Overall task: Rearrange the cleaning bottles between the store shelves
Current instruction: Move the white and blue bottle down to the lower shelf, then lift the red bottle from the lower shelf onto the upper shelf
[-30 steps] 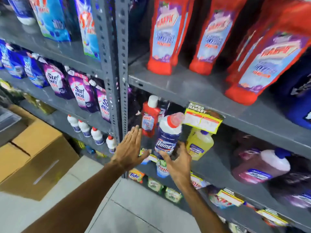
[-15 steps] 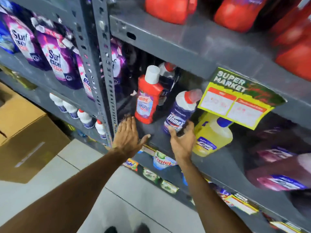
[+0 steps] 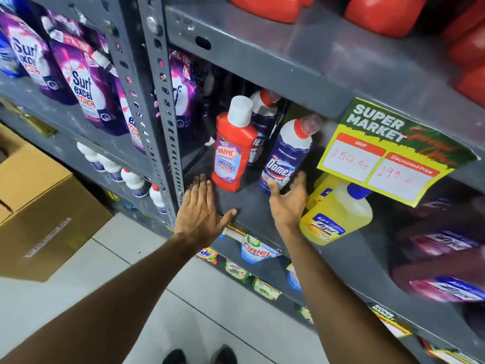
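Observation:
A blue and white Domex bottle with a red cap leans to the right on the grey shelf. My right hand wraps its base, thumb on the left side and fingers on the right. A red Harpic bathroom cleaner bottle stands just left of it, with a second Domex bottle behind. My left hand lies flat and empty at the shelf's front edge, fingertips close to the Harpic bottle without touching it.
A yellow Lizol bottle stands right of my right hand, under a hanging price sign. Blurred purple bottles lie farther right. Surf excel pouches fill the left bay beyond the perforated post. A cardboard box sits on the floor.
My right hand has brought the Domex bottle from mid-air onto the shelf beside the Harpic bottle. The view has moved closer and lower. My left hand has stayed open at the shelf edge.

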`<state>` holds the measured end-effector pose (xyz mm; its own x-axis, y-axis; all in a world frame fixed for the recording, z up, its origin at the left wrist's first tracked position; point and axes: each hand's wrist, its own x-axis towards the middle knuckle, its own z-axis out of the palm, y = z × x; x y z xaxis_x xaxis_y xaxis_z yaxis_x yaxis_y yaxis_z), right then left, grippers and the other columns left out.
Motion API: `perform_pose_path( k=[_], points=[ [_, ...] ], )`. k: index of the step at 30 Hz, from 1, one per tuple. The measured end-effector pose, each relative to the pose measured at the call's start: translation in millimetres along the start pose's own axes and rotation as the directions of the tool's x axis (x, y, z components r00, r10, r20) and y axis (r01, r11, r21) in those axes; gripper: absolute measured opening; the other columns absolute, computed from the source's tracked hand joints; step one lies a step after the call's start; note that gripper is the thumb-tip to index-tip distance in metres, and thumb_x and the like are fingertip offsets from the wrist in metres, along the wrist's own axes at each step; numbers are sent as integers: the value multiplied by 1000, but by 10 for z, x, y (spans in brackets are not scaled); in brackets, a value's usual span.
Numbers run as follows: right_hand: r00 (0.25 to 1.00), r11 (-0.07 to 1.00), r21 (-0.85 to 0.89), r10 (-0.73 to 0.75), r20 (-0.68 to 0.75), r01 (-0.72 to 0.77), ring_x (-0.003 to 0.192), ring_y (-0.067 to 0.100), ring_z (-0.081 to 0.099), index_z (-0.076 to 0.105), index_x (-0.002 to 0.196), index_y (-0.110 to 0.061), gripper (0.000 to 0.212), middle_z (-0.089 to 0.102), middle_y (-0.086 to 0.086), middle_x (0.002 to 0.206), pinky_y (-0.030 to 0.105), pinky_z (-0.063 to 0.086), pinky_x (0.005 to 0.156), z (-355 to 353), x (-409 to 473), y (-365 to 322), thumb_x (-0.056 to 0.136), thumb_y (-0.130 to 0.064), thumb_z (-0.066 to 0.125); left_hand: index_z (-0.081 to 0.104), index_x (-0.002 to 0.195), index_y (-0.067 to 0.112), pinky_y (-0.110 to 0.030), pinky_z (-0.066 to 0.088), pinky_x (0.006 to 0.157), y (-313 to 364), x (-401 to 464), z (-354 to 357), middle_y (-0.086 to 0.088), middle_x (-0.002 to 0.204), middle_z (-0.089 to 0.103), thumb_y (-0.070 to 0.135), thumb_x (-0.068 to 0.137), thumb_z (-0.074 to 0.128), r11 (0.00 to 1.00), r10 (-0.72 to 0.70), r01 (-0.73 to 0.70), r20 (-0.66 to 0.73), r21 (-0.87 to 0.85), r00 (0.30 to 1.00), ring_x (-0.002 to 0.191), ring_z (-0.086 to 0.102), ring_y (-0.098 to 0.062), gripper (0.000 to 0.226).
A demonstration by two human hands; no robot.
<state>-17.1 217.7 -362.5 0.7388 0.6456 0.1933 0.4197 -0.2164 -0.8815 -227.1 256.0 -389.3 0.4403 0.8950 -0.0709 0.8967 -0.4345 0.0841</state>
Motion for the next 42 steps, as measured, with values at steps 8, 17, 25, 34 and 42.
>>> perform_pose_path(
  k=[8,17,25,34,42],
  points=[
    [997,987,157,-17,-77,29,134,24,62,43,152,-6,76,60,14,147,29,57,104,2,-246,-112,91,-26,83,4,162,-3,-49,12,132,-8,1,26,-23,173,3,87,91,-5,1000,3,-3,-2,-3,1000,162,4,-34,114],
    [991,970,236,-89,103,62,134,20,59,54,144,-9,62,61,8,142,22,49,109,405,-729,-453,92,-29,82,-1,162,-3,-48,6,132,-19,-26,-13,-25,172,-2,80,89,-9,1000,20,-20,17,-3,1000,162,-1,-35,111],
    [945,996,80,-56,324,31,98,8,70,63,126,-11,52,76,3,114,31,59,94,551,-245,-678,84,-28,88,-9,161,-1,-46,2,132,-33,-26,-102,-23,172,-11,84,92,1,999,24,-22,59,-37,998,161,-8,-33,110],
    [948,998,7,-68,310,69,102,22,74,65,120,-23,45,77,4,113,46,61,91,28,-714,-892,80,-32,84,-5,162,-2,-39,-12,130,-205,-533,-769,-19,170,-17,76,100,23,972,198,-203,-51,-120,979,161,-14,-30,104],
    [959,996,72,-65,277,47,93,7,78,64,119,-41,47,81,-14,104,45,65,85,-729,-1188,-1633,76,-55,80,9,163,0,-49,11,131,-428,-1163,-1856,-17,173,-1,75,98,19,942,301,-326,-234,-75,925,162,-2,-30,99]
  ],
)
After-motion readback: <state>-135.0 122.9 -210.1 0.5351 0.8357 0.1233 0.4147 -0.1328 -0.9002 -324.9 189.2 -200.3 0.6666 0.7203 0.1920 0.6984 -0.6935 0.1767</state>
